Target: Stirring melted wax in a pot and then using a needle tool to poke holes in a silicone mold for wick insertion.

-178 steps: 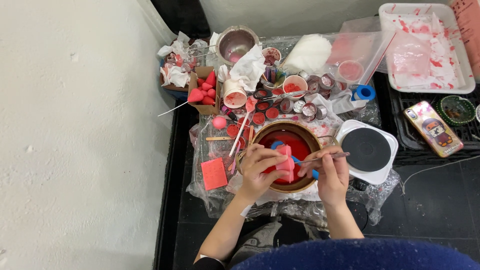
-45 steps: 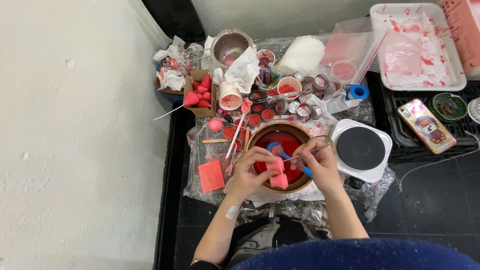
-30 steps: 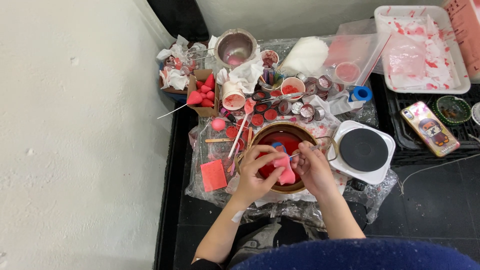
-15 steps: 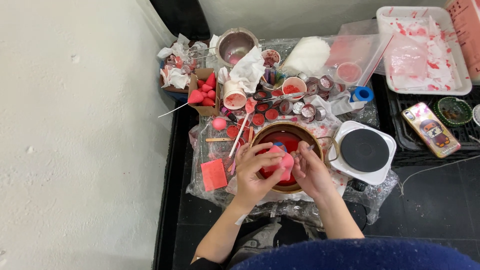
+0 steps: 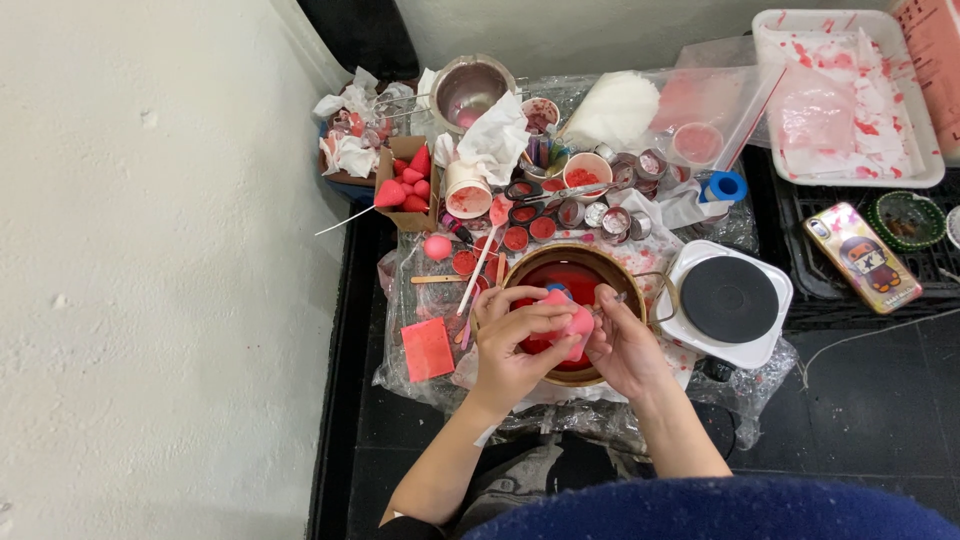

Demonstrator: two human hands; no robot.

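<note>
- A small cardboard box [image 5: 408, 187] of red cone-shaped pieces stood at the far left of the cluttered surface [image 5: 420, 385], beside crumpled white paper.
- A flat red square [image 5: 428, 349] lay on the plastic sheet, just left of the person's left forearm.
- The left hand [image 5: 510, 345] was curled around a soft pink piece [image 5: 572, 322], fingers closed on it from the left and below.
- That pink piece sat over the round wooden bowl [image 5: 575, 268], whose inside showed red (whether liquid or solid could not be told).
- The right hand [image 5: 622, 345] met the left over the bowl, its fingers pinched narrow against the piece's right side; a thin stick-like tool may have been in them, but that was too small to tell.
- Judged from this, the step in hand was shaping or coating the pink piece above the bowl; the next move would call for a steady two-handed hold so that any drips fell inside the rim.
- A white hot plate [image 5: 728, 301] with a black disc stood just right of the bowl, and a phone [image 5: 862, 257] lay well apart further right.
</note>
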